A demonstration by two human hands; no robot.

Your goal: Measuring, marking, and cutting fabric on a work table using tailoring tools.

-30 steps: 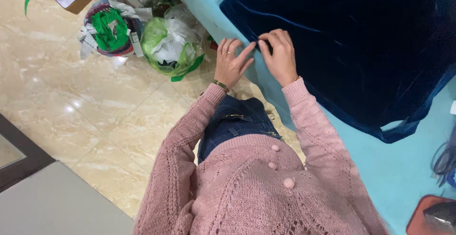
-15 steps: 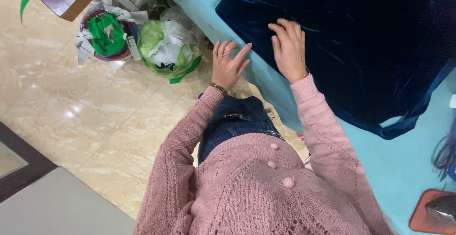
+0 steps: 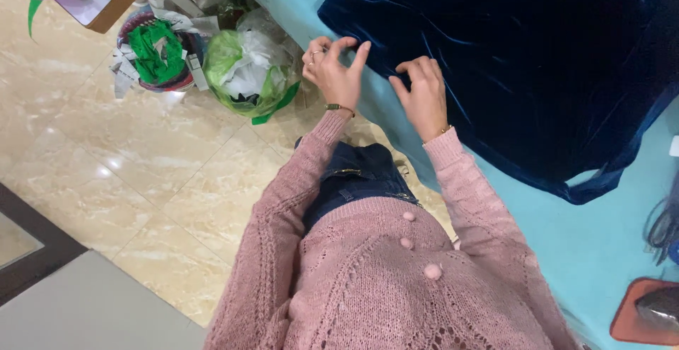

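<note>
The dark blue velvet cloth [image 3: 537, 60] lies on the light blue counter [image 3: 594, 244]. The left hand [image 3: 332, 71] pinches the cloth's edge. The right hand [image 3: 424, 95] presses down on the cloth with bent fingers, not gripping it.

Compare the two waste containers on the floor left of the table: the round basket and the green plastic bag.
The round basket with dark rim is rigid and holds bright green cloth strips and pale scraps; the translucent green plastic bag is soft and crumpled, stuffed mostly with white material. The basket sits farther left; the bag lies nearer the left hand. Both stand on the beige marble floor, full of scraps.
</note>
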